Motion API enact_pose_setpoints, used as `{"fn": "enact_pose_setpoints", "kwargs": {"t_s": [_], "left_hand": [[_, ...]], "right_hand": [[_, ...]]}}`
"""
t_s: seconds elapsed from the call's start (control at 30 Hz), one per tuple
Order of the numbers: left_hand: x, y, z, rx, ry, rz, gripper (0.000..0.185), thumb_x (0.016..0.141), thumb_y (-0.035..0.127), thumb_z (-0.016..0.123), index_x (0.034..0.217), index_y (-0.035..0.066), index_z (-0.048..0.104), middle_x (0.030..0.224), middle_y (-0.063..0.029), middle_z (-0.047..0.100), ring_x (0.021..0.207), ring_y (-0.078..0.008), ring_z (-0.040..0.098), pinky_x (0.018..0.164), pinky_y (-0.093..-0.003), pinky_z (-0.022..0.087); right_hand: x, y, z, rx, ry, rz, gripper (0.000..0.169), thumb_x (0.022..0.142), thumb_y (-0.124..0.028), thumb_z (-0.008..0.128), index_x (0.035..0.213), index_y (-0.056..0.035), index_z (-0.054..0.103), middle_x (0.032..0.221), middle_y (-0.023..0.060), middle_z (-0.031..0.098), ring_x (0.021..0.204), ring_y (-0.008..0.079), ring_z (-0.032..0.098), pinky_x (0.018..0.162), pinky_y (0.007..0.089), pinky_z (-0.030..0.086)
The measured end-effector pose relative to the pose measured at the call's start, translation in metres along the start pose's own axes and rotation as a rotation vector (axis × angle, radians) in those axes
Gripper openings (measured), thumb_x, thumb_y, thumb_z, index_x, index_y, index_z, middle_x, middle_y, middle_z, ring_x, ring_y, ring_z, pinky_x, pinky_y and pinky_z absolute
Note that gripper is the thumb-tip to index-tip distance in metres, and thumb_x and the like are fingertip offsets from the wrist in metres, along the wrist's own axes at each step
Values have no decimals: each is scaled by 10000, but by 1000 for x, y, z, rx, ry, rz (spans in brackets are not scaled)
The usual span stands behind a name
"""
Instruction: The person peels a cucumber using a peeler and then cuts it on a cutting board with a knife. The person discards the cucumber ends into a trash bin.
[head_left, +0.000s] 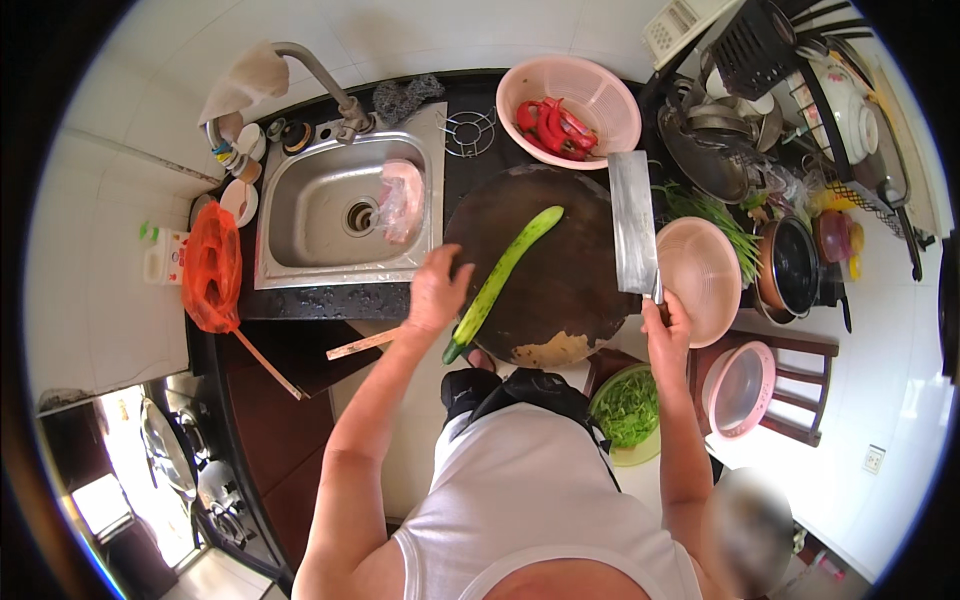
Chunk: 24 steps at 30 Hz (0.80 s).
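A long green cucumber (504, 277) lies diagonally across a round dark wooden chopping board (577, 240), its darker end jutting past the near left edge. My left hand (439, 289) hovers by the board's left rim, fingers apart, holding nothing and a little left of the cucumber. In my right hand (666, 322) is the handle of a cleaver (632, 221). Its broad blade points away from me, over the board's right edge and beside an empty pink plastic basket (701, 277). The cucumber appears whole.
Left of the board, a steel sink (315, 202) holds bagged meat (401, 199). Red peppers (555, 127) fill part of a pink basket (517, 75) behind the board. Green stalks (720, 225), a pot (795, 262) and a crowded dish rack (832, 135) stand right. Leafy greens (630, 409) sit lower down.
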<state>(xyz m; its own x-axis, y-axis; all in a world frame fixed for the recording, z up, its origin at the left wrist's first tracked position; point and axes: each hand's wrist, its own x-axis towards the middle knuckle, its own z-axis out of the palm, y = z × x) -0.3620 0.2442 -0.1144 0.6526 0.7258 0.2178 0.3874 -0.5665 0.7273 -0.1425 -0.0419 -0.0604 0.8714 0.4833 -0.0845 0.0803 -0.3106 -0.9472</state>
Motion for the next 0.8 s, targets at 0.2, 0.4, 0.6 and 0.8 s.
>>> {"fn": "enact_pose_setpoints", "kwargs": {"t_s": [0.2,0.4,0.6,0.8], "left_hand": [[-11,22,62,206,-153,56,601,785,249,755,1266,-6,499,1073,-189,613,940,-378,623,791,-438,527],[16,26,94,227,-139,175,625,790,221,742,1325,50,467,1159,-162,579,972,-360,605,799,-433,519],[36,32,116,329,-161,239,591,802,167,717,1332,64,477,1215,-157,571,996,-362,584,841,-425,511],[43,30,128,333,-170,241,548,775,138,720,1280,76,517,1132,-123,594,969,-340,579,806,-427,516]], "right_hand": [[-32,4,-6,144,-24,166,316,898,-123,673,1174,20,619,731,-37,533,614,38,466,536,204,415],[-38,20,-9,-156,10,-35,257,881,-103,681,1113,-8,625,735,28,603,640,107,538,591,274,450],[-26,22,-9,-456,12,-227,291,829,-160,721,1094,-69,641,807,101,657,695,270,643,631,375,503],[-19,28,-9,-569,13,-312,318,803,-152,730,1102,-82,649,838,88,643,713,279,645,628,393,505]]}}
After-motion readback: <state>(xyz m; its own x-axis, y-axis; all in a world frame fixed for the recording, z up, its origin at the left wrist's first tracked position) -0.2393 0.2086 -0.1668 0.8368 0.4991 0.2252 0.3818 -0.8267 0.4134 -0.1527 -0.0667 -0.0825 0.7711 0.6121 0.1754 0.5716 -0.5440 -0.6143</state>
